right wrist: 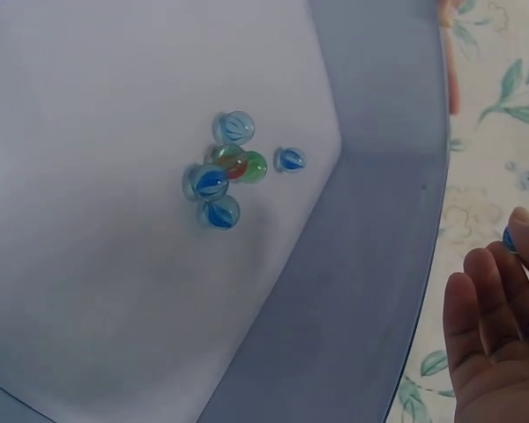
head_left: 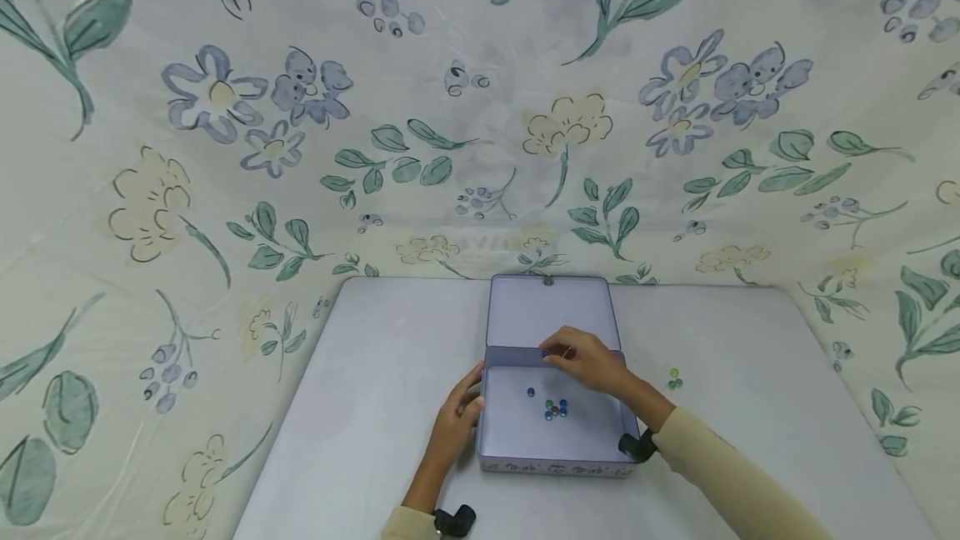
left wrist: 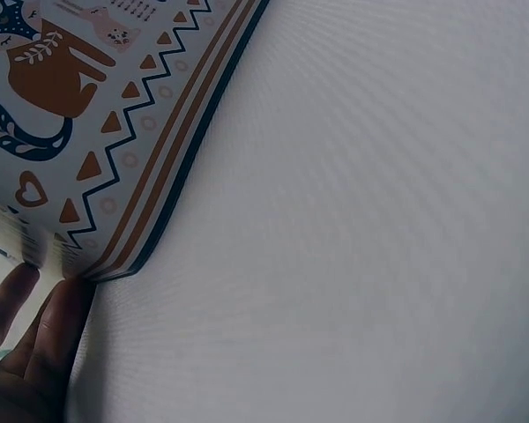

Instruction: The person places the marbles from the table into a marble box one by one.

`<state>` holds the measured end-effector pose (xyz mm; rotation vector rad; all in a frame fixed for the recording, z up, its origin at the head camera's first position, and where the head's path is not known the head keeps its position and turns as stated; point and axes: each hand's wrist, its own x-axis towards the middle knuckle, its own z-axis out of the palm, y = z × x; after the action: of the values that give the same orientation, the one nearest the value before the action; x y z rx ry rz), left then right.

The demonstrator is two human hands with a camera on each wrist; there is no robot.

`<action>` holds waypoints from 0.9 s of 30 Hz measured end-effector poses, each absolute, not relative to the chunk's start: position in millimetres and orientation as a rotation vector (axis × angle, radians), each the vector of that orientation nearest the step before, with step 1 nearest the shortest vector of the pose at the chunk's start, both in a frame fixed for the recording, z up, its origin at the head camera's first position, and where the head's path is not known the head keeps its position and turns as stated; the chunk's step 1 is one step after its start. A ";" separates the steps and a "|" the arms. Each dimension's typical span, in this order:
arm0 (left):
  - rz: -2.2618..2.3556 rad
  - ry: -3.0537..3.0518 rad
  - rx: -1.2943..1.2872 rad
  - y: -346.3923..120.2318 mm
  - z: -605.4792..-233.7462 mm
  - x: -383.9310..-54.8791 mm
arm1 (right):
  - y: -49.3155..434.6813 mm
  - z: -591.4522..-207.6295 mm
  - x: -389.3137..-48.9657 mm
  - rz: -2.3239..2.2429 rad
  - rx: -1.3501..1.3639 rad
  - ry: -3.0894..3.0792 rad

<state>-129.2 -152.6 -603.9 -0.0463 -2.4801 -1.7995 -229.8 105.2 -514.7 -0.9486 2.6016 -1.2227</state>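
A shallow metal tin box (head_left: 517, 436) stands with its lid (head_left: 551, 311) laid back at the far side. Above the far part of the tin, my right hand (head_left: 587, 361) pinches a blue marble (right wrist: 509, 239) between thumb and forefinger. A cluster of several glass marbles (right wrist: 210, 182), blue, green and red-brown, lies on the tin's floor. One blue marble (head_left: 531, 392) sits apart from them, toward the far left. My left hand (head_left: 452, 423) rests against the tin's left outer side, its fingers (left wrist: 57, 330) touching the wall in the left wrist view.
To the right of the tin, several green and yellowish marbles (head_left: 676, 382) lie on the white table (head_left: 375, 373). A floral sheet (head_left: 480, 107) hangs behind the table. The lid's printed outside (left wrist: 115, 106) shows in the left wrist view.
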 end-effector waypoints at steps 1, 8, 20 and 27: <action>-1.797 -2.483 -0.046 -152.9 -604.2 -129.3 | 104.8 -515.2 -229.6 -1.222 -0.967 2.600; -1.795 -2.477 -0.052 -155.1 -604.7 -129.5 | 101.6 -516.1 -229.4 -1.225 -1.068 2.578; -1.800 -2.502 -0.035 -149.5 -587.4 -124.1 | 100.1 -524.0 -230.7 -1.157 -1.057 2.562; -1.800 -2.473 -0.043 -152.8 -605.5 -130.2 | 100.0 -529.8 -231.5 -1.128 -1.044 2.579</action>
<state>-130.2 -152.8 -605.5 -0.0434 -2.4735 -1.7997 -231.5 100.0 -529.8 -1.0438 2.5785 -1.1280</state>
